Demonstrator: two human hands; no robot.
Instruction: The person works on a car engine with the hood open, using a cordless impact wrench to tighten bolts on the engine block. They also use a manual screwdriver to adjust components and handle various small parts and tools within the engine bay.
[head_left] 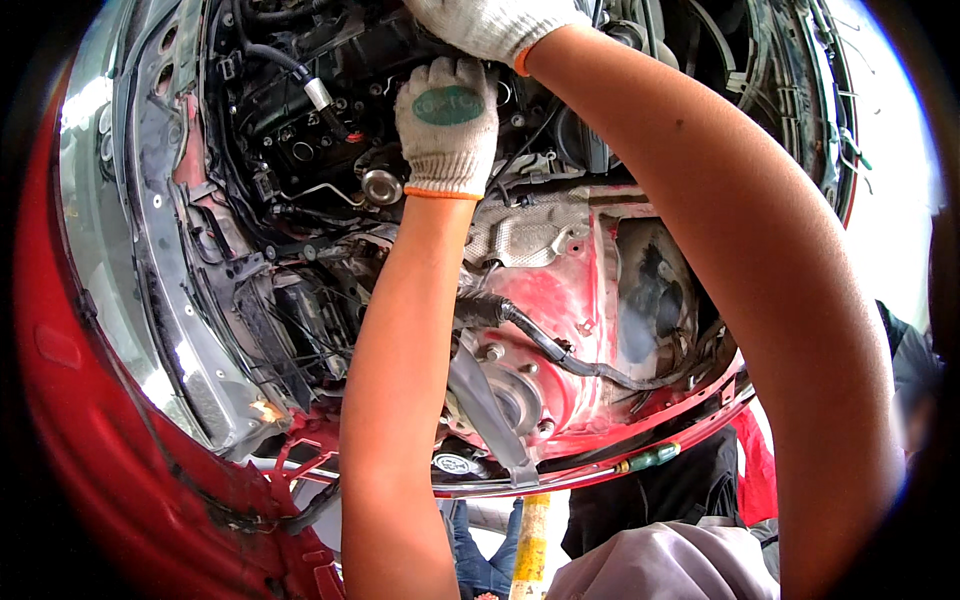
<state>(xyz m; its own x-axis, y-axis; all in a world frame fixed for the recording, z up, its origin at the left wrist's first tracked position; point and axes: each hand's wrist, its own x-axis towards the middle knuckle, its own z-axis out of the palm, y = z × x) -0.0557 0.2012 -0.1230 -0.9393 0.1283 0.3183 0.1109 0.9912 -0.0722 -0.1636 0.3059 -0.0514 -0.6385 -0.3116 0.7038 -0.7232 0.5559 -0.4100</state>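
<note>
Here, the person reaches over the front of a red car, with both gloved hands close together at the dark engine, which sits in the upper part of the view. The left hand is bent like a loose fist with its fingers curled down; what it grips, if anything, is hidden. The right hand is just beyond it, cut off by the top edge, so nobody can say how wide it opens or what it has. It is likely best to go slow and feel for the spot, since the gloves cover it. The left hand should not knock the black hose or lean on the round silver part near its wrist. Anything small could fall into the gaps, so a firm hold helps.
</note>
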